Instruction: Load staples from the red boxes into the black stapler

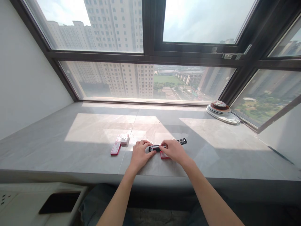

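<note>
A long black stapler (154,148) with a silver metal part lies spread open, slightly slanted, on the grey sill. Its left end is between the thumb and fingers of my left hand (140,154). My right hand (174,150) has its thumb and fingertips closed on the middle of the stapler; whether a small piece sits between them I cannot tell. The stapler's far right end (182,141) sticks out beyond my right hand. Partly hidden under that hand is a small red and white box (164,155).
To the left lie a flat red and white box (116,148) and a small white box (124,139) touching it. Stacked plates (222,112) stand in the far right corner by the window. The sill's front edge (160,179) runs below my wrists; a light-coloured cabinet (21,204) is at lower left.
</note>
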{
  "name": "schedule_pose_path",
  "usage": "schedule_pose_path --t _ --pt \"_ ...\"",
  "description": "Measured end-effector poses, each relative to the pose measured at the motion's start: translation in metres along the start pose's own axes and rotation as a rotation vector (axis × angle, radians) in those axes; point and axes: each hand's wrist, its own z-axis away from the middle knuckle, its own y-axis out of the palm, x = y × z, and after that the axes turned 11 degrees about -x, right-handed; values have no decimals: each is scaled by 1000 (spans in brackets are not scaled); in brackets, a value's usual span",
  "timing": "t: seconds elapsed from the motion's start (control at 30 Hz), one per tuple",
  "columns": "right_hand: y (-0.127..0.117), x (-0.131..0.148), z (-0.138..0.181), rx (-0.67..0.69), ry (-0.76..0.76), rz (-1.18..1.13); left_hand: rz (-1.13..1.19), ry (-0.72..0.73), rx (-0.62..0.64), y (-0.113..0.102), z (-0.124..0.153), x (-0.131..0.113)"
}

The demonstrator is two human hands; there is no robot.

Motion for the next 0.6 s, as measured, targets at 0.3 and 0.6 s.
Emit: schedule_pose_path --t 0.3,0.6 --pt "-17 -38 45 62 286 -417 -34 0 3 5 -1 5" --pt "-70 -86 22 -2 404 -707 -23 -16 56 7 -4 4"
